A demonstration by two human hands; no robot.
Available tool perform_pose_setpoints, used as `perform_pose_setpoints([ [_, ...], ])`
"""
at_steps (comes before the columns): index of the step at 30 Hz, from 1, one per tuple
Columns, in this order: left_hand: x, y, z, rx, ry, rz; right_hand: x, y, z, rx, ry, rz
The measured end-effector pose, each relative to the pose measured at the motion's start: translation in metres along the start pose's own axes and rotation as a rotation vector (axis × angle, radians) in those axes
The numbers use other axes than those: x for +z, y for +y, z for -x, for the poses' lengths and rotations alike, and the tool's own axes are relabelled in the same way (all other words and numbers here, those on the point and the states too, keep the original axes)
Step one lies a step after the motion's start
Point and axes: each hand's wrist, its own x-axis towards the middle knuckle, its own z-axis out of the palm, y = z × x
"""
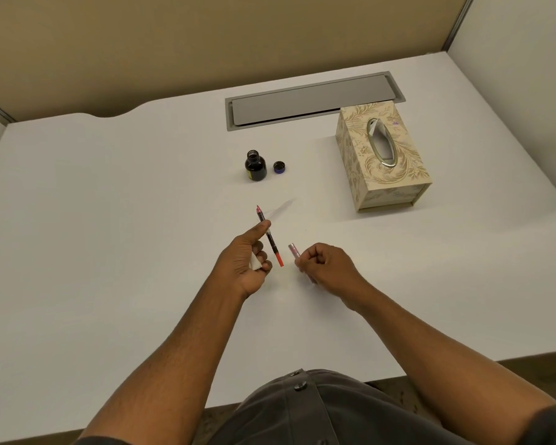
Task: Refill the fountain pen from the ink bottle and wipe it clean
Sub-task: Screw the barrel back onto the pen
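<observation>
My left hand (247,261) pinches the fountain pen's inner section (269,236), a thin part with a dark ink tube and a red end, its nib pointing away. A crumpled white tissue (256,262) is tucked under the same hand's lower fingers. My right hand (326,266) is closed around the pink pen barrel (293,250), whose open end points up and left, a short gap from the red end. The dark ink bottle (255,166) stands uncapped farther back, with its black cap (279,167) lying just to its right.
A patterned beige tissue box (382,155) stands at the right, behind it a grey cable-tray lid (315,101) set into the white desk (109,203). Partition walls close the back and sides. The desk's near edge is by my torso.
</observation>
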Motion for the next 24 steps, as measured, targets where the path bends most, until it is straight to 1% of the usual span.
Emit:
perform_pose_setpoints([
  [3,0.002,-0.001,-0.003,0.012,0.01,0.008,0.001,0.001,0.014,0.012,-0.058,-0.108],
  [6,0.004,-0.001,-0.006,0.025,0.023,0.02,0.007,0.002,0.021,0.023,-0.085,-0.102],
  [20,0.003,0.001,-0.009,0.048,0.066,0.018,0.016,-0.001,0.03,-0.001,-0.069,-0.024],
  [24,0.0,0.003,-0.01,0.056,0.077,0.019,0.015,-0.001,0.03,0.001,-0.05,-0.044],
])
